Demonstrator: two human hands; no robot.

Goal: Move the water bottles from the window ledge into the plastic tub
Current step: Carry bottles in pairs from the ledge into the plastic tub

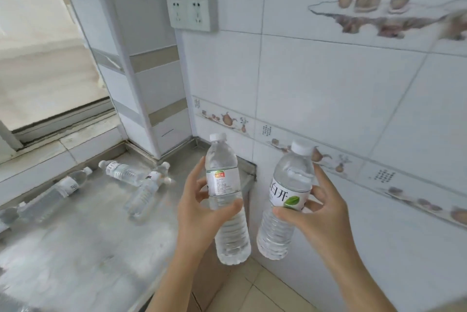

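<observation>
Two bare forearms reach up from the bottom edge, each hand holding one clear water bottle upright in the air above the floor tiles (255, 294), beside a grey metal counter (83, 243).

Starting at the far left, a window (38, 46) lets in pale light above a tiled window ledge (38, 157). Below the ledge, on the counter, several bottles lie on their sides. One long bottle with a white label (60, 189) lies nearest the ledge. To its right lies a smaller bottle (120, 171), cap pointing left. Just right of that, two more bottles (147, 189) lie close together, seemingly touching, their caps pointing toward the wall corner.

Moving right, the left hand (199, 213) wraps a white-capped bottle with a small orange-and-green label (225, 198). The thumb crosses the front below the label and the fingers curl behind, loosely spread.

Next, the right hand (313, 213) grips a second white-capped bottle bearing a green leaf label (285, 200), tilted slightly to the right. The thumb presses the front under the label, and the fingers curl around the far side, spread apart. The two held bottles are close at their bases but not touching.

Behind them stands a white tiled wall (341, 99) with a double socket plate (193, 12) upper centre and painted pottery decoration (379, 8) at upper right. No plastic tub is in view.
</observation>
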